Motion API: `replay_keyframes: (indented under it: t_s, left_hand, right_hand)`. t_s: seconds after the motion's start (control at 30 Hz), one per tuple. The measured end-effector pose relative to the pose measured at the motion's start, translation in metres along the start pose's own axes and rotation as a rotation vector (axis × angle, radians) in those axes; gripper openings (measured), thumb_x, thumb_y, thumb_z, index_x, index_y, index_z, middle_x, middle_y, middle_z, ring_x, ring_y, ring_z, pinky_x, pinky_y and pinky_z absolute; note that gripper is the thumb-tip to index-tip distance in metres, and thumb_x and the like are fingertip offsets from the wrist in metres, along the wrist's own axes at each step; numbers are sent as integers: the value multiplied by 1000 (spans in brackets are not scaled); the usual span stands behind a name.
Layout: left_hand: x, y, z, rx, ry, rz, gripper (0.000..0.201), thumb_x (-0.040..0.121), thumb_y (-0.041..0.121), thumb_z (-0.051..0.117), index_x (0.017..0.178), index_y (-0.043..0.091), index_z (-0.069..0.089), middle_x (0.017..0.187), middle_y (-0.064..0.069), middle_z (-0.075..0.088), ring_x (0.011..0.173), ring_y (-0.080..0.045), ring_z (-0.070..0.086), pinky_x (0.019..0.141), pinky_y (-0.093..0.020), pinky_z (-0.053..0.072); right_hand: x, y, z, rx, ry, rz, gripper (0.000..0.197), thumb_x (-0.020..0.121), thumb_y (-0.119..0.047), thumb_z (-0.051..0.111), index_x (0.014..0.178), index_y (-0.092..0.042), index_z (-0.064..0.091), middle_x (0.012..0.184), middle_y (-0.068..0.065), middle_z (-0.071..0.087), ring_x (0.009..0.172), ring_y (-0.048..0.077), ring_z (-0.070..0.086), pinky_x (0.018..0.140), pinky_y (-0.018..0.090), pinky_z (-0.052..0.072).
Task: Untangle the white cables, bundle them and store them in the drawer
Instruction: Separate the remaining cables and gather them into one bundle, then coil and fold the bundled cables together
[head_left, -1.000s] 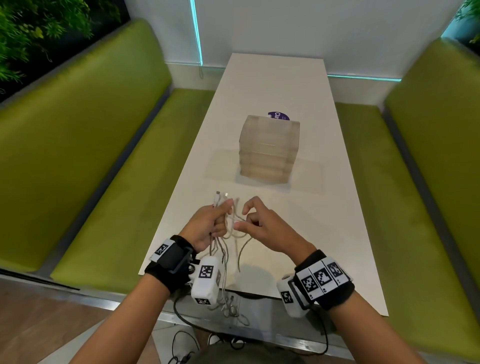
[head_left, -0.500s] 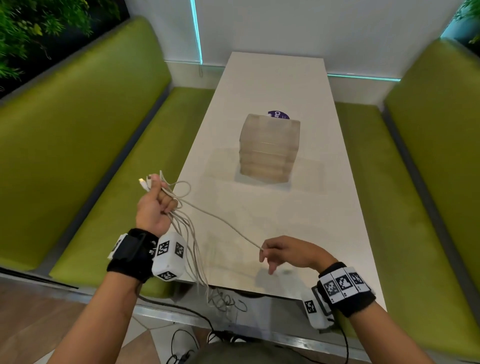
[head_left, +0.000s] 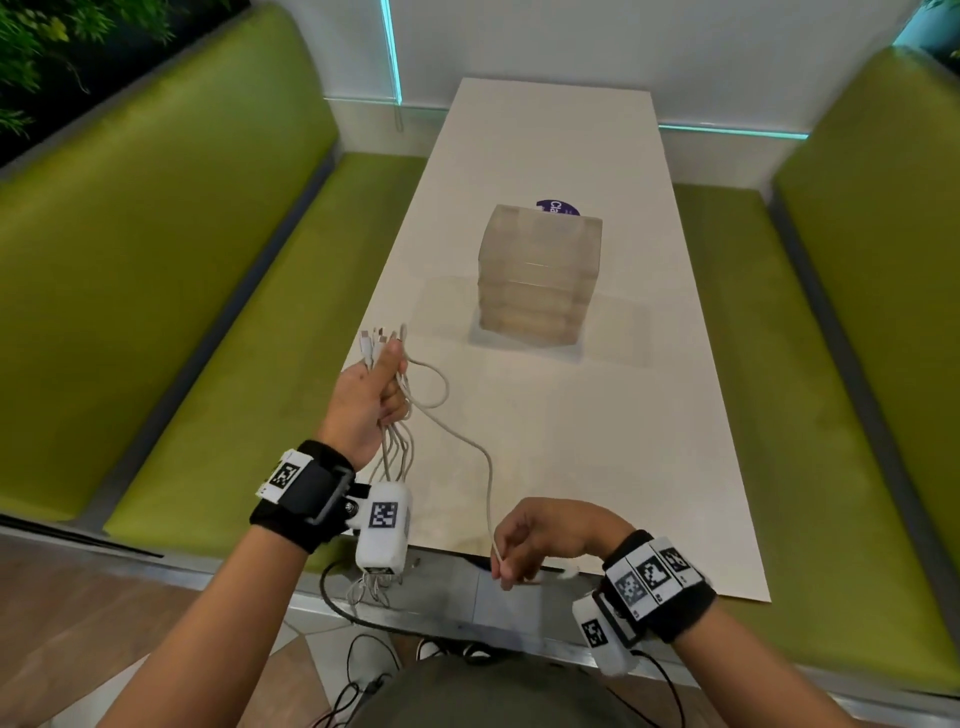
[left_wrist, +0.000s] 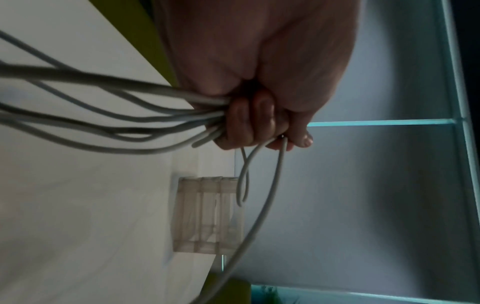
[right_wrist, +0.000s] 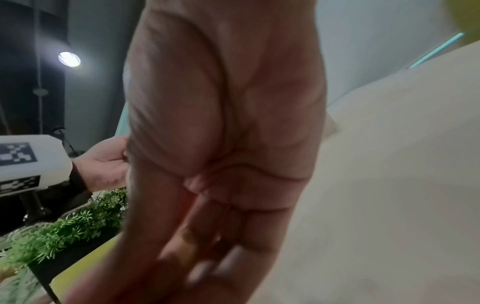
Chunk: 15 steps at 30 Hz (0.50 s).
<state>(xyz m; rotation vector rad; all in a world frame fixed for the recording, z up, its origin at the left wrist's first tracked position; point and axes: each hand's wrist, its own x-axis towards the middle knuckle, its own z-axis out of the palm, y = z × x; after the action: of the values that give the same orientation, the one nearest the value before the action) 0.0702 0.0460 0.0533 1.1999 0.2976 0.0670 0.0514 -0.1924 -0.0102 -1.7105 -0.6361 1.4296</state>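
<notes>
Nearest us, our right hand hovers at the table's front edge, fingers curled, pinching one end of a single cable. That cable arcs up and left to our left hand, which is fisted round the cables — plug ends sticking up past the thumb, strands hanging down past the wrist. Farther out, mid-table, stands the drawer unit, translucent and shut, well apart from both hands — green benches on either side.
</notes>
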Motion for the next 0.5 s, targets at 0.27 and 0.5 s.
replay_keyframes:
  t_s: [0.27,0.5]
  left_hand:
    - [-11,-5,4,74,-59,-23,30,97,29,47,72,13,49,40,11,23,36,-5,17,37,-17,20]
    - [-24,-17,12,250,-198,-80,31,97,26,47,70,11,48,43,11,24,38,-7,17,43,-23,16]
  right_hand:
    - [8,9,7,-163,153,79,13,80,-12,72,90,-5,69,93,10,72,80,22,69,83,33,57]
    - [-4,-12,-33,-119,781,-41,50,85,-18,67,132,-22,50,127,2,59,100,14,61,93,31,50]
